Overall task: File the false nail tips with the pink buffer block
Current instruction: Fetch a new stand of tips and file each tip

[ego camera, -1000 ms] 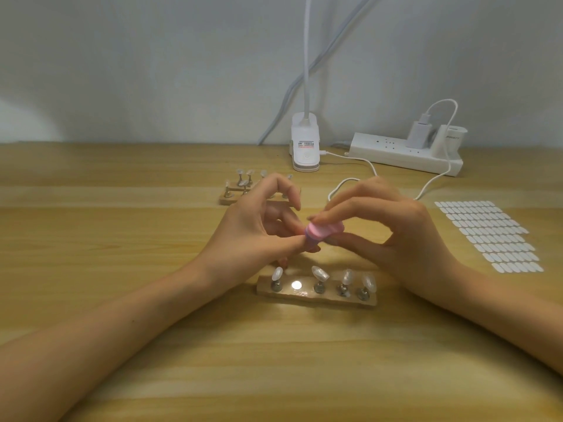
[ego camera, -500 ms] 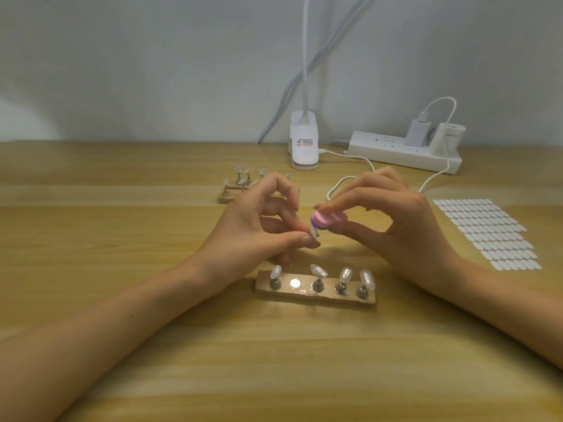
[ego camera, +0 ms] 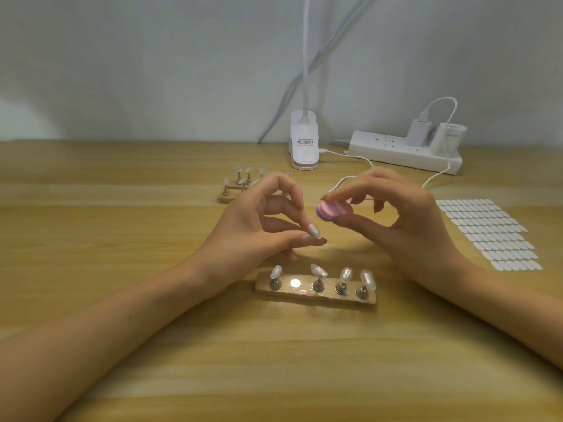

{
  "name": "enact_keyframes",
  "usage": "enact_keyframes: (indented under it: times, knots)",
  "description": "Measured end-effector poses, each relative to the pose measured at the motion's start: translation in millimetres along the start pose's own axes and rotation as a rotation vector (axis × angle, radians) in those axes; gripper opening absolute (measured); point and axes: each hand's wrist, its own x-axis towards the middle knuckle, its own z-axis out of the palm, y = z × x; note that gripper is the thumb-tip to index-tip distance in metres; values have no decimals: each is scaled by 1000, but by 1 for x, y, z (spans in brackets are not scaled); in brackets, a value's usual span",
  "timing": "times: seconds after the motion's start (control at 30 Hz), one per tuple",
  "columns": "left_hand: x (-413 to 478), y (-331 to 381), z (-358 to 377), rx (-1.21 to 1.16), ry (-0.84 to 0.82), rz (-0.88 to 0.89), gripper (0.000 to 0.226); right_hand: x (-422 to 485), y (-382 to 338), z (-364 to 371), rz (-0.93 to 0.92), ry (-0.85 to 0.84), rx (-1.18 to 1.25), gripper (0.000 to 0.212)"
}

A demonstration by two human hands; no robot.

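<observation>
Two bare hands on bare forearms, seen from above.
The left hand (ego camera: 259,226) and right hand (ego camera: 405,229) are uncovered, with slender fingers and smooth knuckles. The left forearm (ego camera: 122,315) and right forearm (ego camera: 487,315) show bare skin from the wrist out to the picture's lower corners, each widening toward the edge. The left thumbnail (ego camera: 307,238) looks short and plain, and a fingernail on the right hand (ego camera: 378,206) looks short too. Finer detail of the nails is blurred.
</observation>
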Motion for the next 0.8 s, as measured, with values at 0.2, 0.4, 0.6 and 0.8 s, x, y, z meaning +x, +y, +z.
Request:
enact_keyframes:
  times: [0.2, 0.4, 0.6, 0.8]
  knots:
    - [0, 1, 1, 34, 56, 46, 41, -1, -5, 2, -93, -51, -17, 21]
    - [-1, 2, 2, 66, 92, 38, 44, -1, -6, 4, -176, -3, -109, 19]
    - [-1, -1, 1, 85, 95, 60, 46, -1, -4, 3, -219, -20, -127, 15]
    - [-1, -1, 1, 118, 101, 80, 46, -2, -4, 1, -211, -6, -152, 14]
